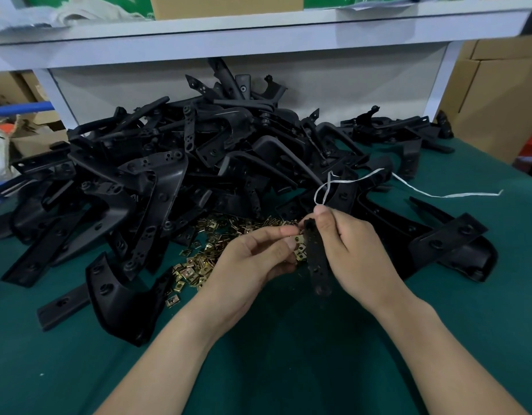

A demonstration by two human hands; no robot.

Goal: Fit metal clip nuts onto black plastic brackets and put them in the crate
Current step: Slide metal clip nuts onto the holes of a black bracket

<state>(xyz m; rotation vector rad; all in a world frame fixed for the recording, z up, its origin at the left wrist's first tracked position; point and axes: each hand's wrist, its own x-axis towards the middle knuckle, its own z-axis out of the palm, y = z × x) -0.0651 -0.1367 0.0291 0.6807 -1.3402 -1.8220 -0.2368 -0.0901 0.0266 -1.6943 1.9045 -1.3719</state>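
My right hand [353, 250] grips a black plastic bracket [317, 262] held upright above the green table, thumb at its top end. My left hand [258, 253] pinches a brass-coloured clip nut [299, 239] against the bracket's left edge, and a second clip nut [300, 255] sits lower on that edge. A loose heap of clip nuts [198, 262] lies on the table just behind and left of my hands. A big pile of black brackets [198, 163] fills the table beyond. No crate is in view.
A white plastic string [438, 193] loops over the brackets to the right. A white shelf [258, 34] overhangs the back of the green table [288, 339]. Cardboard boxes [495, 94] stand at the right, more clutter at the far left.
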